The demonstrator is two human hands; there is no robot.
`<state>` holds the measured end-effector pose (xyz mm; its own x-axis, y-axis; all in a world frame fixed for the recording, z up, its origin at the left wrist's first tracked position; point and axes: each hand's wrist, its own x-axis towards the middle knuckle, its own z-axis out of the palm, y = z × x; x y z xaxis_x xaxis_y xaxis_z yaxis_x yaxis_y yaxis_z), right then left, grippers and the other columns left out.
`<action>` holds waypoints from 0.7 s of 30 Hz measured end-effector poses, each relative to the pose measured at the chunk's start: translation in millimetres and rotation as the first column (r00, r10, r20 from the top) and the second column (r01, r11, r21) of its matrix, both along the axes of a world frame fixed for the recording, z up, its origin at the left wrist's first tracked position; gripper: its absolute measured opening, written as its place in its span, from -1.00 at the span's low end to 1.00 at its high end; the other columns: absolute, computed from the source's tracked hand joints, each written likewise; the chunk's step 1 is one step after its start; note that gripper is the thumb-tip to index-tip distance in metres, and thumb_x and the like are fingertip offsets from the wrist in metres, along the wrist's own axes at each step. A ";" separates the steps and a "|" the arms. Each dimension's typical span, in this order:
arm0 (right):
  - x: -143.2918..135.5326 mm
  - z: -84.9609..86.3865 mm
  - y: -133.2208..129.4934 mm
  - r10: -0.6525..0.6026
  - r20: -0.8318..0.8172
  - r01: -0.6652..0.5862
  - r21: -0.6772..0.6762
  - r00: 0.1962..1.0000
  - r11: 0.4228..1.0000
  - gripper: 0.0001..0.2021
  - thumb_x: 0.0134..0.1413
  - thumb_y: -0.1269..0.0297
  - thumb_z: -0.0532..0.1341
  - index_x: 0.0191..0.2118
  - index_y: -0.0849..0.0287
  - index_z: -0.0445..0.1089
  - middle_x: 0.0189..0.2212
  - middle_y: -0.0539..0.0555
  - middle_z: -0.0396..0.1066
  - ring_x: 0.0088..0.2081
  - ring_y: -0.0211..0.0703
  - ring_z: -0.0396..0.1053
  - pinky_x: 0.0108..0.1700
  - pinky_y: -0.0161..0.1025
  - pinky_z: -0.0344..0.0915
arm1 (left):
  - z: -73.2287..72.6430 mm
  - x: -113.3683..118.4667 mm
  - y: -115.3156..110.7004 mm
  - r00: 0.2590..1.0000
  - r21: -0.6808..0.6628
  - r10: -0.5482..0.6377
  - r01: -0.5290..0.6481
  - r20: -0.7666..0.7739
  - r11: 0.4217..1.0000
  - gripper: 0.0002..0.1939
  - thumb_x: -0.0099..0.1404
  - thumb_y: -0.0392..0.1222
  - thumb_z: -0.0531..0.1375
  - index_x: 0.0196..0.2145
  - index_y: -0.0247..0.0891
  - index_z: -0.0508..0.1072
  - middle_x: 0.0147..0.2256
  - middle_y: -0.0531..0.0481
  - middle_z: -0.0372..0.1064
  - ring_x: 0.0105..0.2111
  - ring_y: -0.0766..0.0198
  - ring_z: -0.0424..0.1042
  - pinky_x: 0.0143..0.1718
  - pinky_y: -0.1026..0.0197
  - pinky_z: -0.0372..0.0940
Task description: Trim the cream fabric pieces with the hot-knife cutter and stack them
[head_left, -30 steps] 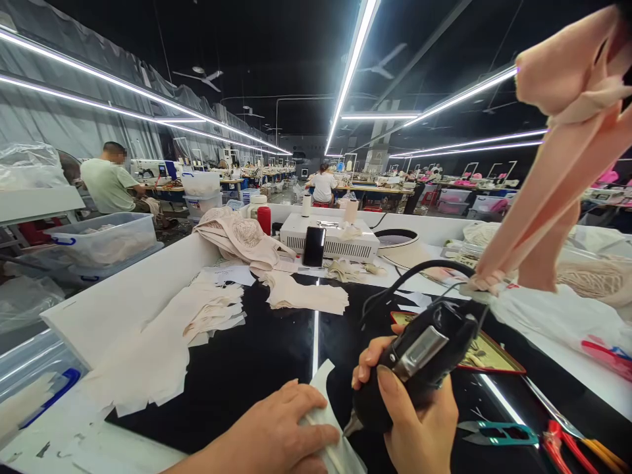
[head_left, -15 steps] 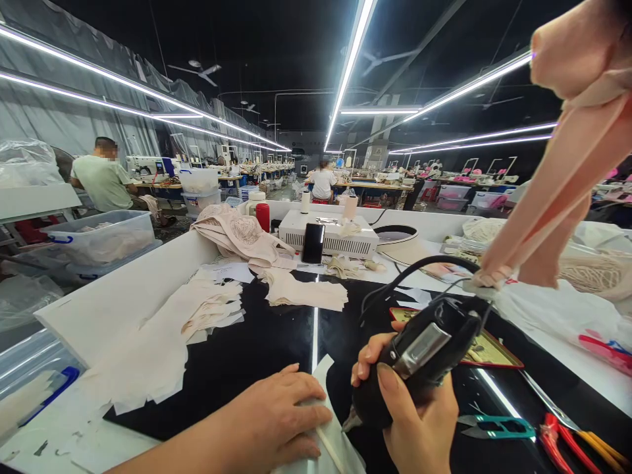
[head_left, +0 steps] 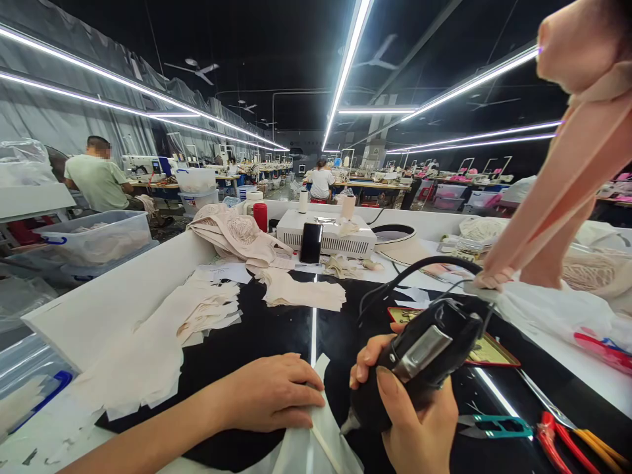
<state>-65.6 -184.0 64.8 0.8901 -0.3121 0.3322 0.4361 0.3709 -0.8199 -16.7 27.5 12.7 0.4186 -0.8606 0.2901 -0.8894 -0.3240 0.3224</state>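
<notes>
My right hand (head_left: 409,408) is wrapped round a black corded handheld tool (head_left: 419,362) with a metal lever on its side. Its metal tip (head_left: 349,422) points down at the edge of a thin white fabric piece (head_left: 323,438). A narrow pale strip (head_left: 322,446) runs lengthwise along that fabric. My left hand (head_left: 276,395) lies over the fabric left of the tip, its fingers extended and pressing down. Pink cloth strips (head_left: 563,171) hang from above and are tied at the tool's rear end.
Teal thread snips (head_left: 496,426) and red-handled pliers (head_left: 560,441) lie at right, near a shallow tin tray (head_left: 494,349). Cut fabric pieces (head_left: 148,355) cover the left. A phone (head_left: 311,242) leans on a vented white box (head_left: 340,237). Co-workers (head_left: 96,178) sit beyond.
My left hand has slid slightly up and left, uncovering more of the white fabric and strip. The tool in my right hand stays almost in place. The whole view has shifted a little.
</notes>
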 end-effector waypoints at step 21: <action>1.4 -2.0 -2.5 0.009 0.032 -0.008 -0.033 0.999 0.999 -0.57 0.19 0.06 0.49 0.06 -0.05 0.35 -0.36 -0.09 0.50 -0.47 -0.22 0.44 -0.37 -0.22 0.47 | -2.4 -9.0 -3.7 0.972 0.046 -0.025 0.015 0.232 0.999 -0.74 0.62 -0.13 0.19 0.11 -0.33 0.52 0.07 -0.16 0.56 0.15 0.12 0.50 0.38 0.07 0.29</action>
<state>-64.2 -186.5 62.8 0.8813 -0.2929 0.3708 0.4594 0.3474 -0.8175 -25.7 23.8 10.3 0.3269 -0.8821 0.3391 -0.9447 -0.3147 0.0920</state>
